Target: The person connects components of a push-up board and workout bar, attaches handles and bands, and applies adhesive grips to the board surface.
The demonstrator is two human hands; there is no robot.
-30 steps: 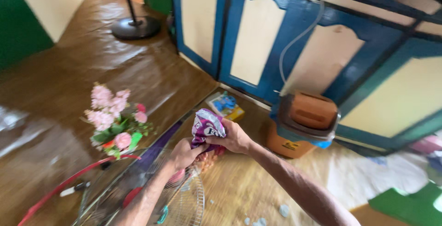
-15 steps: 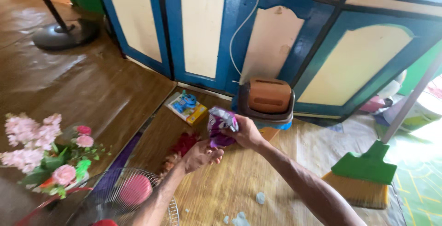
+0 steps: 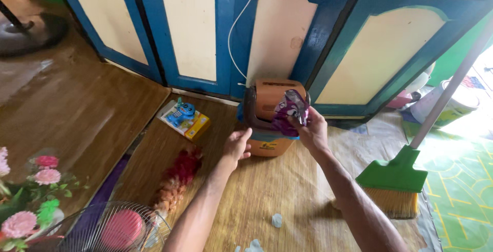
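My right hand [image 3: 311, 130] grips a crumpled purple and silver wrapper [image 3: 288, 111] and holds it right at the brown swing lid of a small orange bin [image 3: 269, 112]. The bin stands on a woven mat against blue and cream cabinet doors. My left hand [image 3: 236, 144] hovers just left of the bin, fingers loosely curled, holding nothing.
A green broom [image 3: 399, 178] leans at the right. A boxed blue toy [image 3: 183, 117] lies left of the bin, a red and orange garland [image 3: 176, 179] below it. Pink artificial flowers [image 3: 31, 190] and a wire fan guard [image 3: 110, 227] sit bottom left. Paper scraps [image 3: 276, 220] dot the mat.
Both hands held the wrapper before; the left has let go. My right hand carried the wrapper right and up to the bin lid as the view closed in on the bin.
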